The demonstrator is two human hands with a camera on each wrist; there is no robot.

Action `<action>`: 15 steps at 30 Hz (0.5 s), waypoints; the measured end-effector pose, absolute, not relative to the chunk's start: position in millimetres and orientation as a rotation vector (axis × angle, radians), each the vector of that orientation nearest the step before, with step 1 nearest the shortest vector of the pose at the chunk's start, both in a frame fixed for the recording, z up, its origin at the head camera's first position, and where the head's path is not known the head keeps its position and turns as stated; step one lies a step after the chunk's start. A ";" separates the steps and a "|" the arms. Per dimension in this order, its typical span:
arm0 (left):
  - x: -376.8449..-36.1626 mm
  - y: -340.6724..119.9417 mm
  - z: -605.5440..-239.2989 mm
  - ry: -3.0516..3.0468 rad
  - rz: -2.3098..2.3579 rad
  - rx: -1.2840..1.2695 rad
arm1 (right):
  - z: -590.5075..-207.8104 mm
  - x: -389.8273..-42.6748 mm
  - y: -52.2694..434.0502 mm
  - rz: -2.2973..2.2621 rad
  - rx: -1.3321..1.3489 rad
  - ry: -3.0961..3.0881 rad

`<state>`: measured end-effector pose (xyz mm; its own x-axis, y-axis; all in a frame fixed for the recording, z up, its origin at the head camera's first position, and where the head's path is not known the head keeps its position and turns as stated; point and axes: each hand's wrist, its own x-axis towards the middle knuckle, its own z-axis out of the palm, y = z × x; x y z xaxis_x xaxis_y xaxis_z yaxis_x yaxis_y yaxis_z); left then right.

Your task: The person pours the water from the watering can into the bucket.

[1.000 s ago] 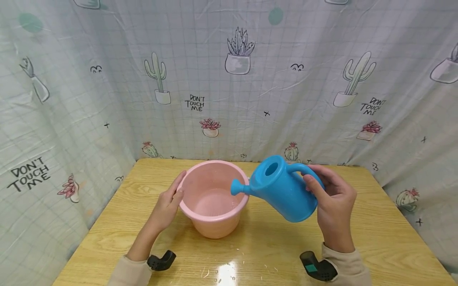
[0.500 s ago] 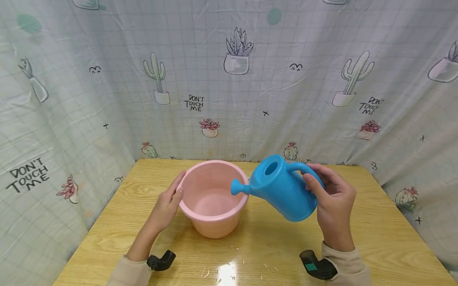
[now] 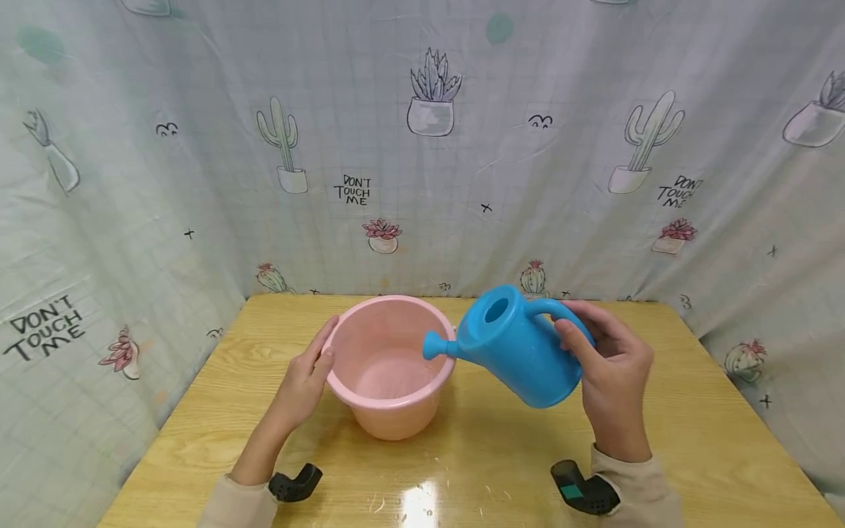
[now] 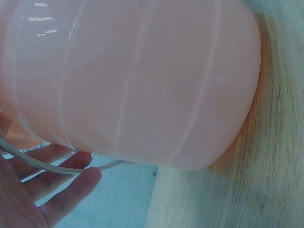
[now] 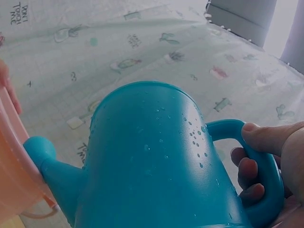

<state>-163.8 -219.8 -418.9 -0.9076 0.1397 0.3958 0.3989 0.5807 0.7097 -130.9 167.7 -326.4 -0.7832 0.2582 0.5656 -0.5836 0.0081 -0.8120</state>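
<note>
A pink plastic bucket (image 3: 396, 422) stands on the table. My left hand (image 3: 304, 385) holds its left rim, with the thumb at the near side and the fingers along the outside. In the left wrist view, the bucket's thin bail handle (image 4: 61, 168) curves past the fingers. My right hand (image 3: 617, 374) grips the loop handle of a blue watering can (image 3: 518, 359), the thumb on top and the fingers curled through. The can is raised and tilted left, its spout head (image 3: 434, 345) over the bucket's right rim. Water drops (image 5: 194, 137) dot the can's side in the right wrist view.
The wooden table (image 3: 686, 425) carries small wet spots and a bright reflection near its front. A cactus-print curtain (image 3: 488, 161) hangs behind and along both sides. A black wrist mount (image 3: 297, 484) shows on the left forearm, with another mount (image 3: 584, 488) on the right.
The head view has shifted slightly, so the scene sits a little further left. Both hands keep their holds, and the watering can stays tilted over the bucket's rim.
</note>
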 end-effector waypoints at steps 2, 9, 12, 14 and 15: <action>-164.3 -220.3 -418.1 -2.510 -1.244 -0.443 | -325.7 -131.6 167.2 1.840 0.346 -1.693; -164.6 -220.9 -419.3 -2.507 -1.248 -0.460 | -326.6 -133.0 167.1 1.836 0.370 -1.674; -164.4 -220.4 -419.0 -2.498 -1.254 -0.463 | -327.0 -133.7 166.6 1.853 0.385 -1.648; -164.2 -220.0 -418.5 -2.496 -1.262 -0.465 | -327.3 -133.7 166.7 1.854 0.389 -1.648; -164.1 -219.8 -418.3 -2.497 -1.263 -0.465 | -327.5 -133.6 166.6 1.860 0.387 -1.642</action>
<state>-164.1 -219.8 -418.3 -0.9012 0.1482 0.4072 0.4159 0.5599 0.7166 -133.6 166.6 -327.5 -0.7647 0.2543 0.5921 -0.6190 -0.0347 -0.7846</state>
